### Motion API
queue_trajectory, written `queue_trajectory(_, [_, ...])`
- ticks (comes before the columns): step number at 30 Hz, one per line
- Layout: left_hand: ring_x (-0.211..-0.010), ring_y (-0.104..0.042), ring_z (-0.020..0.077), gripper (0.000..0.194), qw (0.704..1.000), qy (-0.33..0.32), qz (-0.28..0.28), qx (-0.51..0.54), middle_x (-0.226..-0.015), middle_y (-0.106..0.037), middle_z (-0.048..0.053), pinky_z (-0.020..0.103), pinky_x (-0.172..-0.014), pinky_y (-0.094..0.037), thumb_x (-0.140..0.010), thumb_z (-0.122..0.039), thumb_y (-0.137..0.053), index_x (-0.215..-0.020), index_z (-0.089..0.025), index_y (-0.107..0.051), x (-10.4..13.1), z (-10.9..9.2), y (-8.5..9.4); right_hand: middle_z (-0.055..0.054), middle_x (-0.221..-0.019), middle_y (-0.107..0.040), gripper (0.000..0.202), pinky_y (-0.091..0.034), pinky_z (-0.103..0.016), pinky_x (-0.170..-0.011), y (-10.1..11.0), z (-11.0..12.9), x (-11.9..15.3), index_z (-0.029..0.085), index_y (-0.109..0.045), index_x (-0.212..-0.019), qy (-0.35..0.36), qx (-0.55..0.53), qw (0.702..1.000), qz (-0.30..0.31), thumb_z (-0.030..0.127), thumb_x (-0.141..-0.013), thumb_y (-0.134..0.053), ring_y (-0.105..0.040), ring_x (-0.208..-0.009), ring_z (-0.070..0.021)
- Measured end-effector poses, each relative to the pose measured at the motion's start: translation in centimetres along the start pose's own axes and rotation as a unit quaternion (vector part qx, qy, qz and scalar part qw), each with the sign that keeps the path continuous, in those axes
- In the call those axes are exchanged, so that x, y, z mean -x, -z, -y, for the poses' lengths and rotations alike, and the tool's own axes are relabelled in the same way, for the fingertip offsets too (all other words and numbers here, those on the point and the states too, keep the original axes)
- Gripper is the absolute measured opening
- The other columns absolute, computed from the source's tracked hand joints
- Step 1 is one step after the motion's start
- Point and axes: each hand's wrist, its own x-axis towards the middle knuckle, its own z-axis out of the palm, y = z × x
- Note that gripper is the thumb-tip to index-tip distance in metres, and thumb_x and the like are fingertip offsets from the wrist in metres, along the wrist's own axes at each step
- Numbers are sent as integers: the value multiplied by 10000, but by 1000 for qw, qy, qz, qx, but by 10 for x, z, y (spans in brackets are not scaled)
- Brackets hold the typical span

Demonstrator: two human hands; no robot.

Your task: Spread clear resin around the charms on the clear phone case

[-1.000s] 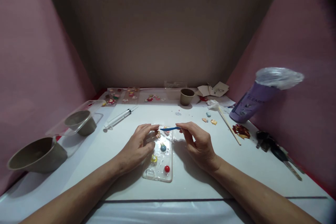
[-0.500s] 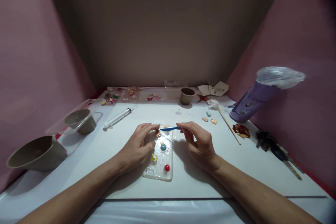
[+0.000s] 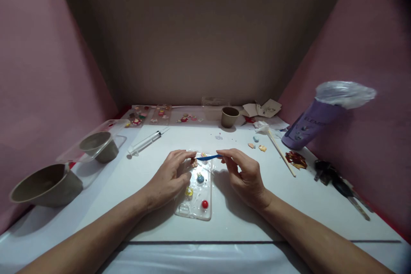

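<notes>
A clear phone case [image 3: 201,212] lies flat on the white board. Stuck on it are a red ball [image 3: 204,204], a yellow charm [image 3: 189,192], a blue round charm [image 3: 200,177] and a brown charm [image 3: 194,163]. My left hand [image 3: 170,177] grips the case's upper left side, its fingers bent over the far corner and its thumb at the left edge. Above the far end of the case, my right hand [image 3: 244,175] pinches a slim blue tool [image 3: 207,158]. The tool's tip points left, close to my left fingertips.
Left stand two grey-brown pots [image 3: 48,186] [image 3: 101,147] and a syringe [image 3: 144,144]; another pot [image 3: 230,117] is at the back. Decorated cases [image 3: 161,114] lie behind. At right are small charms [image 3: 262,148], a wooden stick [image 3: 281,154], a purple container [image 3: 313,122] and dark-handled tools [image 3: 340,186].
The view has shifted very slightly. Both hands, the blue tool and the phone case keep practically the same positions relative to one another.
</notes>
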Motion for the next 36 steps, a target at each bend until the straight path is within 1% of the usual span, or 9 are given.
queue_trajectory(11, [-1260, -371, 241, 477, 1000, -6, 2, 0, -1276, -457, 86, 456, -1093, -291, -776, -184, -481, -1251, -205, -517, 2, -1, 1, -56, -836, -665, 315, -514, -316, -657, 1, 4, -1, 179, -622, -1035, -10, 7, 1000, 12, 19, -820, -456, -613, -754, -164])
queue_trajectory(16, [-1255, -374, 235, 479, 1000, -14, 3, -6, -1272, -461, 89, 447, -1093, -291, -782, -171, -484, -1259, -191, -512, 2, 1, 0, -58, -834, -667, 309, -516, -313, -651, 1, 5, -2, 174, -625, -1030, -14, 4, 1000, 14, 23, -820, -457, -614, -745, -162])
queue_trajectory(23, [-1243, -383, 228, 474, 1000, -25, 5, -15, -1258, -472, 81, 438, -1086, -306, -784, -158, -487, -1256, -191, -518, 1, 2, -1, -58, -841, -681, 338, -529, -312, -663, 1, 6, -2, 179, -632, -1020, -12, 0, 1000, 14, 10, -788, -453, -635, -777, -167])
queue_trajectory(31, [-1248, -381, 225, 467, 999, -34, 3, -24, -1268, -468, 69, 434, -1083, -319, -790, -153, -491, -1251, -221, -514, 3, 3, -1, -57, -830, -684, 368, -538, -316, -653, 0, 6, -2, 175, -640, -1015, -17, -3, 1000, 16, -1, -757, -446, -639, -776, -168])
queue_trajectory(36, [-1241, -389, 224, 461, 999, -32, 1, -23, -1264, -473, 74, 432, -1081, -320, -793, -163, -493, -1250, -215, -517, 2, 3, -1, -54, -829, -684, 332, -540, -318, -656, 0, 7, -2, 185, -644, -1011, -19, 0, 1000, 11, 24, -795, -448, -639, -772, -167])
